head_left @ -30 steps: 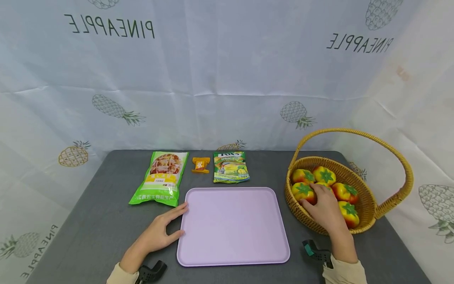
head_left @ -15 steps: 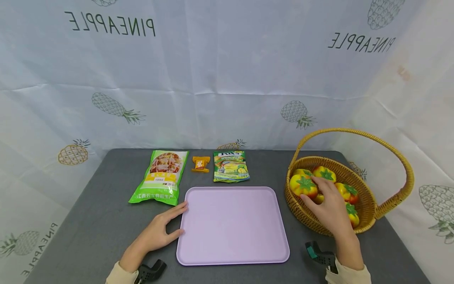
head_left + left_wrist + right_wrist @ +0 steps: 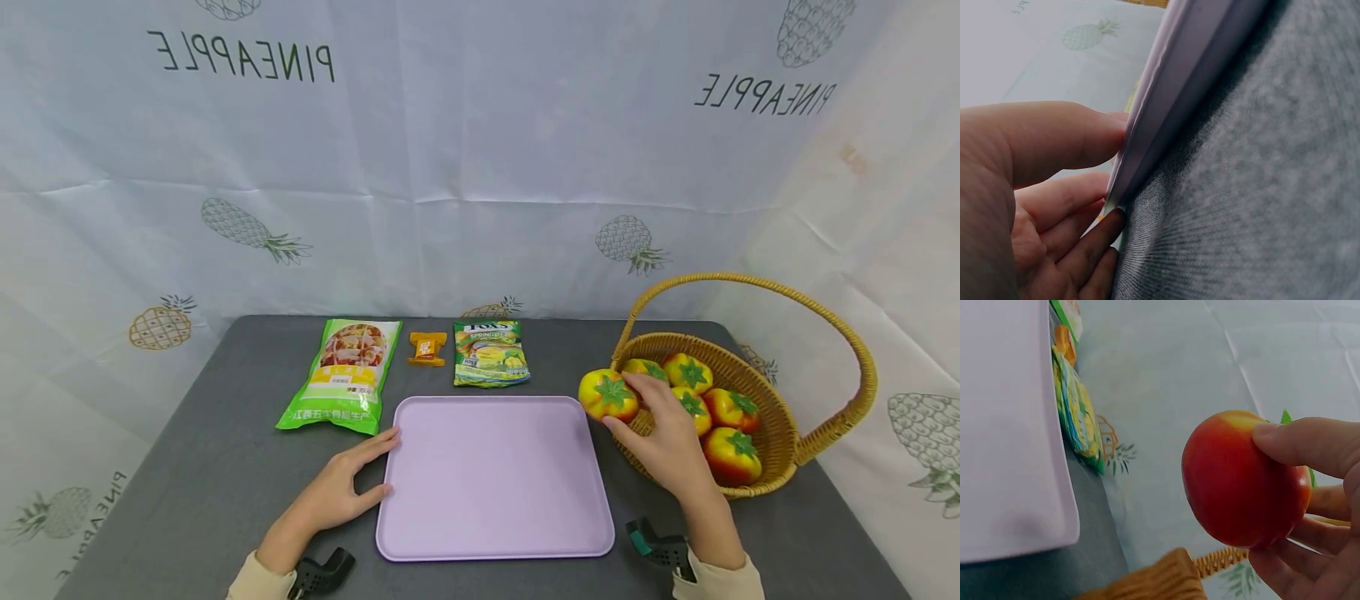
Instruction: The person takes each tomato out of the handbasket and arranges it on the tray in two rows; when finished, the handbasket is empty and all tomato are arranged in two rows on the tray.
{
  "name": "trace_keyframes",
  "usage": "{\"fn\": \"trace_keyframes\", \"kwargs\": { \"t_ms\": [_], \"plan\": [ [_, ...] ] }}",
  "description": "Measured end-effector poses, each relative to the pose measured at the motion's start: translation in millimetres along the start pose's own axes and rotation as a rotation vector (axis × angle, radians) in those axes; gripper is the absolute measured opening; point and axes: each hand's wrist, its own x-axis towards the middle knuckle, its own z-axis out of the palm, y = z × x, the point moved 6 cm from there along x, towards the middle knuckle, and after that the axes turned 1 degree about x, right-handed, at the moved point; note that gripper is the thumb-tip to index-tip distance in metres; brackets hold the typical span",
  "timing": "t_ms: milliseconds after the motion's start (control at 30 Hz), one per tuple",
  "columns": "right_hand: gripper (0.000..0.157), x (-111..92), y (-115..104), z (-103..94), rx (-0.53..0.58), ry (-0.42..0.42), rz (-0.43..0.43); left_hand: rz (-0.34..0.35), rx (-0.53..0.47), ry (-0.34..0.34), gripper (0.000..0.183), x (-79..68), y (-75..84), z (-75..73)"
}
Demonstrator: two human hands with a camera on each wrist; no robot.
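My right hand [image 3: 667, 433] pinches a yellow-red persimmon [image 3: 606, 395] with a green leafy top between thumb and fingers. The persimmon is held over the left rim of the wicker basket [image 3: 783, 477], close to the tray's back right corner. In the right wrist view its red underside [image 3: 1235, 481] faces the camera. Several more persimmons [image 3: 733, 457] lie in the basket. My left hand [image 3: 333, 493] rests at the left edge of a pale purple tray [image 3: 495, 479], thumb and fingers spread. The left wrist view has the thumb and fingertips touching the tray's rim [image 3: 1147, 112].
Behind the tray lie a green food bag [image 3: 341, 375], a small orange packet [image 3: 427, 348] and a green-yellow candy bag [image 3: 491, 354]. The basket's tall handle [image 3: 750, 279] arches above it at the right. A pineapple-printed cloth [image 3: 480, 167] hangs behind the grey table [image 3: 217, 467].
My right hand has lifted the persimmon from among the others and carried it left, past the basket's rim. The left hand has stayed at the tray's edge.
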Motion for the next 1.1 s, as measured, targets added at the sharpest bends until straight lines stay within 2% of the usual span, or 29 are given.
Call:
{"fn": "trace_keyframes", "kwargs": {
  "t_ms": [200,400,600,1100],
  "plan": [
    [0.064,2.6,-9.8,17.0,0.036,-0.021,-0.059,0.007,-0.005,0.007,0.058,0.6,0.0,0.4],
    [0.065,4.5,-15.5,41.1,0.074,-0.093,-0.043,0.029,-0.002,0.023,0.057,0.7,1.0,-0.6],
    [0.064,6.1,-22.0,64.6,0.121,-0.161,-0.041,0.006,-0.005,0.005,0.058,0.1,-0.9,1.0],
    [0.062,15.4,-46.5,97.1,0.227,-0.209,-0.093,-0.026,-0.019,-0.018,0.058,-0.3,1.2,0.3]
  ]
}}
